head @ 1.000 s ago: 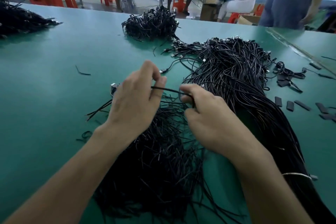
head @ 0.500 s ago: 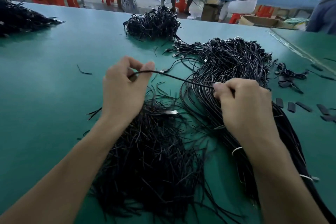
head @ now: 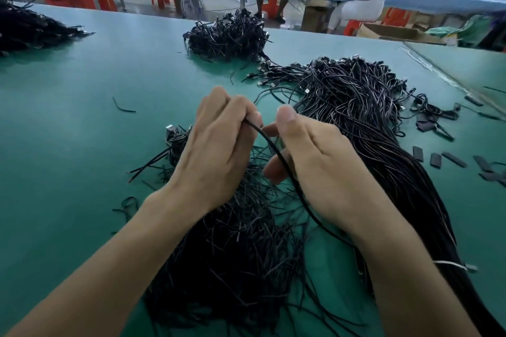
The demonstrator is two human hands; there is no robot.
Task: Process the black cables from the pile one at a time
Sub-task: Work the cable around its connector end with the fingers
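A factory floor: long green worktables (head: 82,85) heaped with cable piles (head: 356,96).

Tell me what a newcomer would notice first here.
Two bare hands at centre: the left hand and right hand grip a single black cable between them. Under them lies a tangled pile of short black cable pieces, and a long cable bundle with plug ends sweeps along the right of the green table.
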